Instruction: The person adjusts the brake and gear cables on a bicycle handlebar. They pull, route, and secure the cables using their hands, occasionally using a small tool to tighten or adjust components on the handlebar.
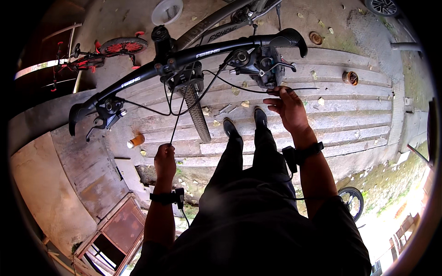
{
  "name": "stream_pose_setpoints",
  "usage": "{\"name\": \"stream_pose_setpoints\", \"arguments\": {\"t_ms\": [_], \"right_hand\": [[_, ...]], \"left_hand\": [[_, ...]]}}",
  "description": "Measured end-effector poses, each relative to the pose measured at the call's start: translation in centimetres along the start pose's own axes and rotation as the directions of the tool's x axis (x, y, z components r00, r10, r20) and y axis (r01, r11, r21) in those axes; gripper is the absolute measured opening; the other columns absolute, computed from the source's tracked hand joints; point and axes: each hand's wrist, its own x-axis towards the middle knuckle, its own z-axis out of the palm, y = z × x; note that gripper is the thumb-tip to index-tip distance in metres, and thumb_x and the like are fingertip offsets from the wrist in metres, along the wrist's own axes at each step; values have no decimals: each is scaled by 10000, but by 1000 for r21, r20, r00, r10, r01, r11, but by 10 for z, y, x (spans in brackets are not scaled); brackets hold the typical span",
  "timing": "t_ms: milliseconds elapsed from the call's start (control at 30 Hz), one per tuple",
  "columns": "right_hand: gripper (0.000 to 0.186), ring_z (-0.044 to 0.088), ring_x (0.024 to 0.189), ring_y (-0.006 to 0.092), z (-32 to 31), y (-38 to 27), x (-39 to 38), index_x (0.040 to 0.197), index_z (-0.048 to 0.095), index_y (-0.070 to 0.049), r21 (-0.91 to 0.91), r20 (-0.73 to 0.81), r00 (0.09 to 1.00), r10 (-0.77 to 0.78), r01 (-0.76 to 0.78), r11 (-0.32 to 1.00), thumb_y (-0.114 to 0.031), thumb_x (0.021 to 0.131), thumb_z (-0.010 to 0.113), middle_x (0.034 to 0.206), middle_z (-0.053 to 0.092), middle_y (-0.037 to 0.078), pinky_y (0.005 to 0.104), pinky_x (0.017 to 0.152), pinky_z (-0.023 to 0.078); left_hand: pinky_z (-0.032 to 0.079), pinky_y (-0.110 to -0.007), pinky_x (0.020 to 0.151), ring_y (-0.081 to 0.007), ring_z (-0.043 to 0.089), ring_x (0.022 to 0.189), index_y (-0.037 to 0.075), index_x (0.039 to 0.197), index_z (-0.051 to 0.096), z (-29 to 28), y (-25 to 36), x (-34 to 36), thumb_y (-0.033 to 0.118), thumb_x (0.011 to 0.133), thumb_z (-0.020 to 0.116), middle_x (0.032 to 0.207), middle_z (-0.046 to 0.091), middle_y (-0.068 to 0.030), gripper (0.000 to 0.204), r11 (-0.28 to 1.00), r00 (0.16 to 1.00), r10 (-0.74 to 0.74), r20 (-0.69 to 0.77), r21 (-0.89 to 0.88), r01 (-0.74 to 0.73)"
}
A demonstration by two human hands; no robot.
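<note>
Left cable [176,126] and right cable [304,89], near the handlebar [209,53], appear light, springy and kinkable, best held toward their ends, where left hand [165,162] and right hand [291,112] each pinch one.

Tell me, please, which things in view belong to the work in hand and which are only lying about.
Belonging to the work:
thin black cable in the left grip
slim black cable length in the right grip
long black bicycle handlebar

Apparently lying about:
orange cylindrical container
white round basin
red-and-black bicycle
</note>
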Motion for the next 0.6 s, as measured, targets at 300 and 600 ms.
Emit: {"name": "stream_pose_setpoints", "arguments": {"t_ms": [300,600], "right_hand": [[258,716,984,225,85,35,-50,1194,590,-43,-201,197,980,-18,59,978,-232,1047,494,1199,675,113,299,763,576],[239,703,1017,205,128,44,-64,1218,620,-71,-343,282,959,-24,124,931,-191,1045,506,1261,660,77,308,793,547]], "left_hand": [[528,-325,773,-205,689,832,14,1114,630,-8,3,4,166,929,616,902,713,-132,240,984,986,164,-20,-73,-165],[546,-375,781,-298,709,881,8,1093,642,-15,11,-8,165,918,614,956,719,-156,237,968,977,211,-9,-134,-210]]}}
